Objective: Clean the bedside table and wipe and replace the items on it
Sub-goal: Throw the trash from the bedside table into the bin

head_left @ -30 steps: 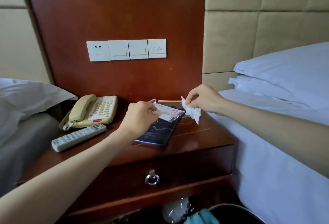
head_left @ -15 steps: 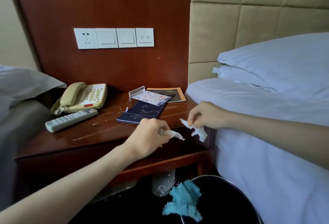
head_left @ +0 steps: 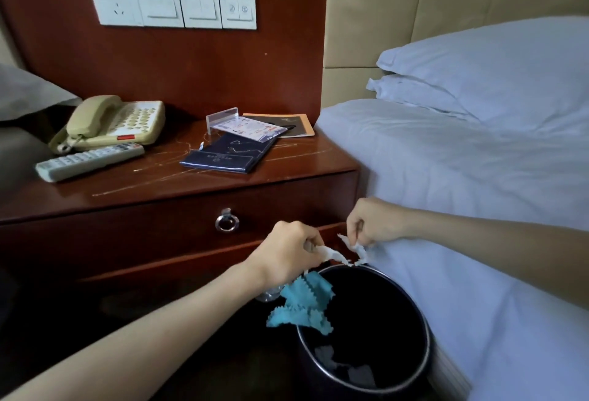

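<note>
The scratched bedside table [head_left: 178, 177] bears a beige telephone [head_left: 114, 123] and remote control [head_left: 89, 161] at left, a dark blue folder [head_left: 226, 153], clear card stand [head_left: 223, 115] and booklet [head_left: 296, 125] toward the right

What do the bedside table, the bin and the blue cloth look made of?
Bedside table: wood or veneer, glossy red-brown varnish with pale scratches.
Bin: likely dark plastic, with a shiny metal-looking rim.
Blue cloth: thin microfibre-like fabric with zigzag-cut edges.

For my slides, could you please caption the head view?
Left hand and right hand pinch white tissue scraps above the black bin beside the bedside table.
</note>
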